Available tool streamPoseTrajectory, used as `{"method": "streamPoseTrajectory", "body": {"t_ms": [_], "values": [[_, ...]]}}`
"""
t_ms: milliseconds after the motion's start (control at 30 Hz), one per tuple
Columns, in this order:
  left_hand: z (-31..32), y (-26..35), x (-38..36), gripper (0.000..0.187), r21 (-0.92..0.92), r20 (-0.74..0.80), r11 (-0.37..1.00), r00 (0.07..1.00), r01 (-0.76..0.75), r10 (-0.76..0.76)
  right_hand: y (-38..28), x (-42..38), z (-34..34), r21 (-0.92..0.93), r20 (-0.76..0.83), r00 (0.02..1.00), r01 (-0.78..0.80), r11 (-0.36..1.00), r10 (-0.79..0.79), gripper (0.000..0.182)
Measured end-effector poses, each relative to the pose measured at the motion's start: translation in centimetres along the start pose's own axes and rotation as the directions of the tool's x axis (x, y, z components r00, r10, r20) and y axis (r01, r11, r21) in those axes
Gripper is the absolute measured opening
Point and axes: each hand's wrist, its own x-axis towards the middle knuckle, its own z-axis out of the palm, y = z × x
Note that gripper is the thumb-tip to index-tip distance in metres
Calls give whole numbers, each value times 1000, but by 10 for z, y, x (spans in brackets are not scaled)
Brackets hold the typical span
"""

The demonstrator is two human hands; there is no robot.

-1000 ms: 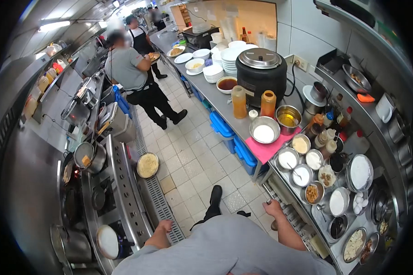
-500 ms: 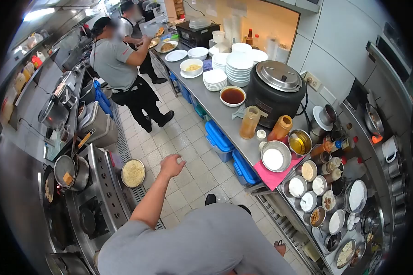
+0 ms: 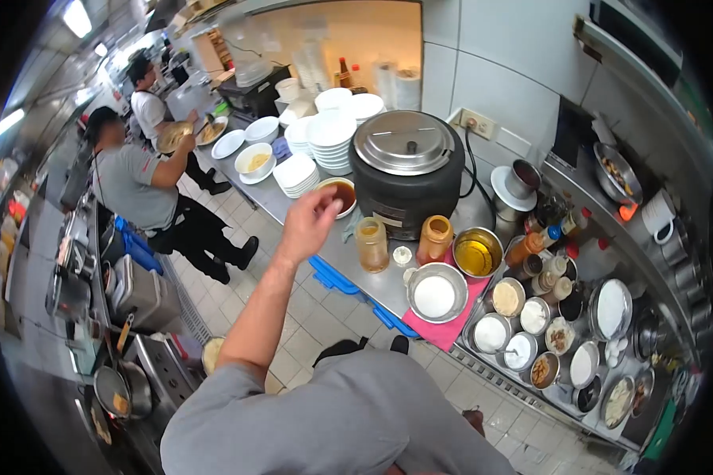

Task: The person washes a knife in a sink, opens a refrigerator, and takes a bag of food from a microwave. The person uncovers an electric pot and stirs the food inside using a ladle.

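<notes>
Bare, with loosely curled fingers and nothing held, my left hand (image 3: pixel 307 228) is raised in front of the counter. It overlaps the left side of a white bowl of dark red-brown liquid (image 3: pixel 342 195); whether they touch is unclear. A black round cooker with a metal lid (image 3: pixel 408 142) stands right of the bowl. Nearby are two squeeze bottles (image 3: pixel 372 247) (image 3: pixel 436 240) and a metal pot of white contents (image 3: pixel 436 296) on a pink cloth. Only a small, dark part of my right hand (image 3: pixel 474 419) shows beside my body, its fingers unclear.
Stacked white plates (image 3: pixel 331 136) and a bowl of food (image 3: pixel 257 165) stand farther along the counter. Two people (image 3: pixel 135 186) (image 3: pixel 146 107) work at the left. Ingredient tins (image 3: pixel 584 364) fill the right side. A stove (image 3: pixel 162 368) with pans is at lower left.
The view has turned toward the counter, and my left hand now appears in front of it near the bowl of liquid instead of over the floor. The co-workers appear farther left.
</notes>
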Motion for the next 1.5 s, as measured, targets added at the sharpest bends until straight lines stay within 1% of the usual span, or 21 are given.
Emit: {"method": "streamPoseTrajectory", "body": {"t_ms": [200, 267, 433, 467, 533, 667, 733, 800, 867, 933, 967, 1000, 1033, 1067, 1133, 1200, 1267, 1367, 1400, 1467, 1500], "values": [[58, 53, 122, 40, 60, 249, 968, 943, -242, 220, -84, -95, 16, -5, -113, 989, -95, 995, 94, 37], [96, 53, 152, 48, 402, 282, 829, 914, -388, 291, -51, -55, 16, 121, -82, 985, -140, 983, 150, 37], [130, 64, 189, 61, 573, 571, 691, 819, -441, 50, -40, -148, 51, 104, -406, 907, -77, 992, 113, 25], [130, 63, 190, 59, 562, 576, 686, 814, -462, 76, -29, -168, 56, 142, -421, 896, -86, 986, 139, 25], [126, 62, 195, 52, 530, 588, 706, 803, -469, 92, -7, -199, 71, -320, -686, 727, -290, 902, -10, 27], [107, 34, 229, 49, 364, 558, 841, 817, -401, 148, 99, -213, 60, 92, -617, 725, -318, 944, 305, 31], [104, -6, 267, 51, 297, 554, 874, 815, -384, 170, 96, -266, 59, 252, -786, 549, -134, 958, 284, 25], [86, -39, 302, 55, 176, 507, 877, 805, -447, 308, 114, -293, 53, 106, -883, 451, -74, 992, 129, 26], [41, -27, 296, 57, 45, 419, 994, 905, -99, 71, 118, -320, 30, -264, -857, 481, -106, 959, -183, 24], [10, -62, 301, 53, -155, 304, 987, 948, -50, 96, 34, -401, 14, -124, -870, 482, -19, 992, -99, 32], [-11, -63, 292, 51, -229, 300, 973, 953, 35, 37, 66, -400, -22, -345, -933, 134, -60, 937, -335, 37], [-34, -64, 277, 49, -301, 304, 947, 952, 115, -19, 3, -452, -25, -220, -975, 96, -296, 930, -200, 43], [-51, -85, 270, 47, -372, 348, 881, 924, 293, -160, 8, -472, -59, -451, -892, -30, -13, 892, -451, 47], [-71, -112, 264, 44, -432, 401, 777, 870, 457, -288, 17, -487, -96, -252, -958, 87, 198, 947, -273, 35], [-108, -152, 234, 42, -410, 445, 756, 835, 510, -323, -137, -575, -40, -114, -981, 105, 377, 919, -165, 25], [-135, -167, 193, 42, -418, 375, 678, 795, 605, -477, -206, -599, -38, -283, -914, 1, 715, 639, -406, 17], [-158, -236, 152, 42, -237, 271, 848, 871, 473, -410, -255, -586, -54, -309, -712, -76, 926, 215, -699, 20], [-173, -243, 86, 48, 4, 195, 671, 658, 741, -728, -372, -557, -10, -106, -685, -120, 992, -66, -718, 28], [-177, -248, 64, 51, 67, 161, 583, 568, 809, -807, -397, -532, -13, -158, -558, -285, 958, -238, -779, 33], [-184, -292, 11, 51, 58, 178, 598, 581, 799, -794, -439, -494, -12, 167, -622, -2, 977, -135, -783, 22], [-190, -290, -9, 49, 79, 145, 492, 478, 867, -866, -466, -466, -10, 24, -592, 16, 1000, 2, -805, 20]]}}
